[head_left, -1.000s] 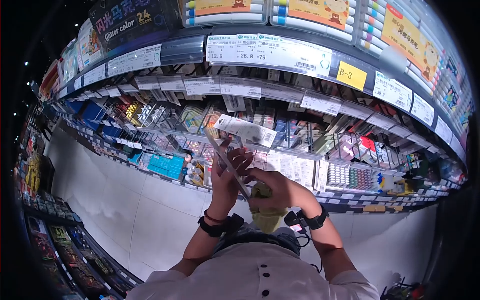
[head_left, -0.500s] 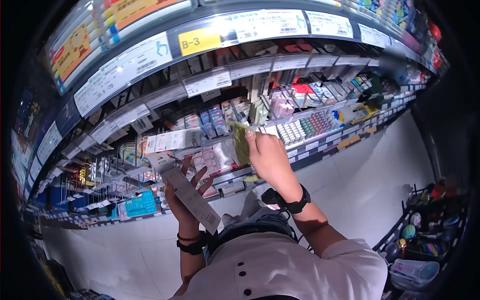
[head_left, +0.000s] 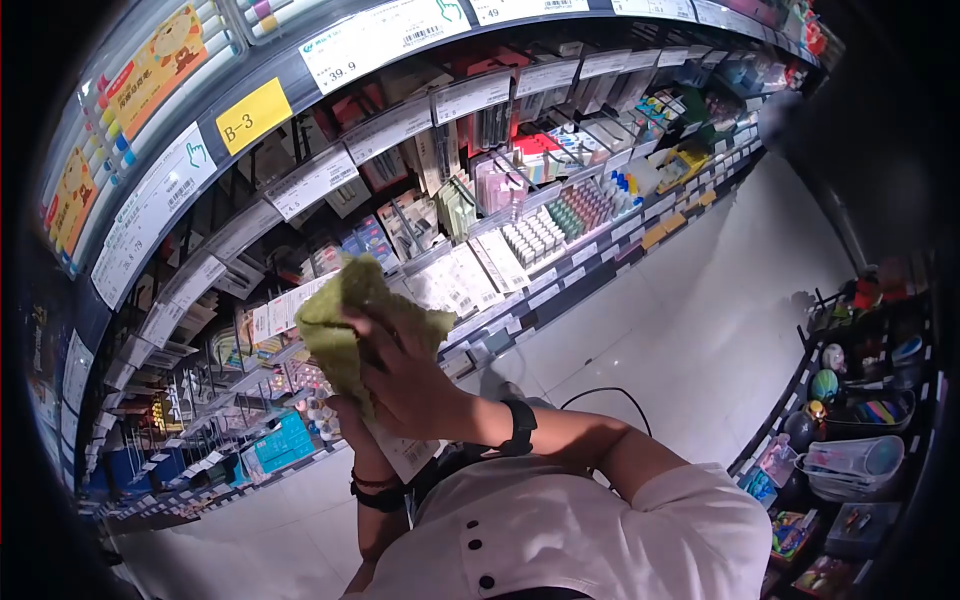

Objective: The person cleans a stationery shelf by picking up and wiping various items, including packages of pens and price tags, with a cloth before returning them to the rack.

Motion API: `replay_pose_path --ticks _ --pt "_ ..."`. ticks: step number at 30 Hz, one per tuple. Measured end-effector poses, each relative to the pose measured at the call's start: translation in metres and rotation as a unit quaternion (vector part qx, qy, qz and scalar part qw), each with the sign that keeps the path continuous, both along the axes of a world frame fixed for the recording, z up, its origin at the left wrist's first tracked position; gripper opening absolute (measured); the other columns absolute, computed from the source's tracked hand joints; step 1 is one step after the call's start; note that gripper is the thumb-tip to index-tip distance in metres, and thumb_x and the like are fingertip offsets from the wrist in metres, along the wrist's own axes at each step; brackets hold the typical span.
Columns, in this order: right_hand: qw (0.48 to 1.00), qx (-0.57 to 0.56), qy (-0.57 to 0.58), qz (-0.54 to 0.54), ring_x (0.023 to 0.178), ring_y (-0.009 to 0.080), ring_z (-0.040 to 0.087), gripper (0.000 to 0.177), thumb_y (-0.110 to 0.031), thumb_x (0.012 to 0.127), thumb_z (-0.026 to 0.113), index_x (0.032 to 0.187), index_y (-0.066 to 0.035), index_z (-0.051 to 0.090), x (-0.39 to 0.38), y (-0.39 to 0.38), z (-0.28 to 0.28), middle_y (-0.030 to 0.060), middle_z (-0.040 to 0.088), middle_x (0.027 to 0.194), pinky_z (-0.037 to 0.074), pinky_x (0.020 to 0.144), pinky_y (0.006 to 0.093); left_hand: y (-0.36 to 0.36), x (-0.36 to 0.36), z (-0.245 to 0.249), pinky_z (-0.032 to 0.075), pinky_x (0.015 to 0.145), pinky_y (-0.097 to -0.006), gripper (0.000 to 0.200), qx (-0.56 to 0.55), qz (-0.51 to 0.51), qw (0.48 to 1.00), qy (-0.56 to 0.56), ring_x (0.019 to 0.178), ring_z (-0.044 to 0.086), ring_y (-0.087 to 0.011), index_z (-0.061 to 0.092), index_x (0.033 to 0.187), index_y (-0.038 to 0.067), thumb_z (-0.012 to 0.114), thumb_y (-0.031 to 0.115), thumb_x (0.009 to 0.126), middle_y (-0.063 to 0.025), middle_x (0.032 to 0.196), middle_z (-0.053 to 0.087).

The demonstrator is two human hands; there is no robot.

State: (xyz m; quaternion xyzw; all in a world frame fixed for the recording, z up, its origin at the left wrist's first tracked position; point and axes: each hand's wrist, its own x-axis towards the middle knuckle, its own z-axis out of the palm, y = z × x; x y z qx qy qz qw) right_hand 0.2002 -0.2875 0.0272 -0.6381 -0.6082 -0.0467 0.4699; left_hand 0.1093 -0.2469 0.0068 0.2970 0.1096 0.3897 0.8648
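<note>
A crumpled yellow-green cloth [head_left: 335, 325] is gripped in my right hand [head_left: 415, 385], its fingers bent into the fabric. The cloth lies over the upper part of a long white price label strip [head_left: 408, 458], whose lower end sticks out beneath my right wrist. My left hand [head_left: 362, 440] supports that strip from below. The cloth and my right hand hide most of the left fingers. Just beyond the cloth, another white label strip [head_left: 280, 308] sits along the shelf front.
Stationery shelves curve across the front, with price labels and a yellow B-3 tag [head_left: 253, 115]. Rows of small bottles [head_left: 535, 240] and white cards [head_left: 455, 282] stand on a lower shelf. A low rack of goods [head_left: 850, 460] is at the right, beyond the tiled floor [head_left: 640, 330].
My right hand has brought the cloth left and down from the shelf onto the label strip in my left hand. The view has shifted, moving the B-3 tag leftward.
</note>
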Motion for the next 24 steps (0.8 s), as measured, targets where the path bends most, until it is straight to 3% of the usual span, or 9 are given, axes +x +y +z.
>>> replay_pose_path --ticks 4,8,10,13,16,18,21,22,24 --pt "0.993 0.086 0.064 -0.058 0.112 0.046 0.028 0.049 -0.026 0.065 0.062 0.108 -0.006 0.051 0.02 -0.002 0.017 0.0195 0.029 0.124 0.031 0.089 0.0524 0.002 -0.002 -0.002 0.039 0.09 -0.0449 0.059 0.091 -0.137 0.985 0.061 0.115 0.041 -0.0289 0.03 0.128 0.006 0.054 0.019 0.076 -0.013 0.122 0.042" --pt "0.988 0.069 0.107 -0.088 0.073 0.0315 0.053 0.033 -0.018 0.069 0.063 0.096 -0.002 0.052 0.044 -0.001 0.009 0.0165 0.049 0.082 0.044 0.059 0.038 0.002 -0.003 -0.001 0.046 0.081 -0.0433 0.068 0.133 -0.242 0.954 0.118 0.112 0.044 -0.0325 0.029 0.128 0.005 0.06 0.009 0.068 -0.0128 0.118 0.043" --pt "0.975 0.15 0.143 -0.074 0.046 0.0247 0.049 0.017 -0.014 0.077 0.059 0.071 0.001 0.053 0.053 0.006 0.007 0.0133 0.048 0.055 0.04 0.045 0.0338 -0.004 0.001 0.006 0.05 0.072 -0.0406 0.071 0.082 -0.26 0.951 0.148 0.108 0.048 -0.0363 0.03 0.126 0.004 0.061 0.002 0.062 -0.0122 0.114 0.045" --pt "0.96 0.141 0.219 -0.107 0.034 0.0131 0.04 0.04 -0.021 0.086 0.051 0.051 -0.001 0.051 0.057 0.01 0.005 0.0091 0.044 0.041 0.036 0.04 0.0287 0.0 0.003 0.004 0.052 0.066 -0.0402 0.074 0.152 -0.276 0.938 0.148 0.101 0.052 -0.0395 0.027 0.129 0.002 0.06 0.002 0.063 -0.0161 0.123 0.041" --pt "0.805 0.141 0.564 -0.113 0.039 0.0094 0.042 0.046 -0.03 0.09 0.042 0.057 -0.002 0.055 0.074 0.011 0.011 0.0047 0.048 0.046 0.035 0.041 0.0251 -0.002 -0.001 0.014 0.051 0.066 -0.0391 0.072 0.188 -0.257 0.942 0.109 0.1 0.053 -0.0366 0.026 0.13 0.0 0.058 0.014 0.067 -0.0195 0.125 0.04" --pt "0.754 0.249 0.598 -0.113 0.045 0.009 0.045 0.051 -0.037 0.092 0.034 0.064 -0.001 0.057 0.089 0.006 0.02 0.003 0.053 0.053 0.036 0.046 0.022 0.0 -0.002 0.016 0.05 0.067 -0.0375 0.067 0.172 -0.187 0.963 0.088 0.101 0.052 -0.0348 0.025 0.13 0.0 0.053 0.024 0.074 -0.0205 0.127 0.038" --pt "0.835 0.322 0.446 -0.006 0.075 0.015 0.056 0.034 -0.027 0.09 0.036 0.091 0.003 0.054 0.06 -0.008 0.034 0.0109 0.058 0.085 0.045 0.069 0.0261 0.011 0.003 0.012 0.047 0.08 -0.0349 0.058 0.09 -0.053 0.991 0.087 0.11 0.047 -0.03 0.02 0.133 0.004 0.03 0.041 0.09 -0.0179 0.131 0.034" --pt "0.777 0.285 0.55 0.114 0.081 0.0183 0.056 0.032 -0.027 0.09 0.043 0.097 0.003 0.053 0.042 -0.011 0.033 0.0108 0.056 0.096 0.045 0.074 0.0303 0.01 0.004 0.01 0.044 0.084 -0.036 0.059 0.07 -0.014 0.992 0.108 0.111 0.045 -0.0294 0.021 0.133 0.004 0.03 0.043 0.09 -0.0171 0.131 0.034" --pt "0.953 0.137 0.206 0.176 0.123 0.0328 0.03 0.068 -0.031 0.072 0.063 0.124 0.003 0.036 0.025 -0.003 0.017 0.0234 0.035 0.127 0.023 0.101 0.0389 0.01 0.005 0.008 0.038 0.093 -0.0382 0.063 0.03 0.063 0.987 0.147 0.114 0.043 -0.0282 0.022 0.133 0.005 0.029 0.049 0.089 -0.0155 0.131 0.035"
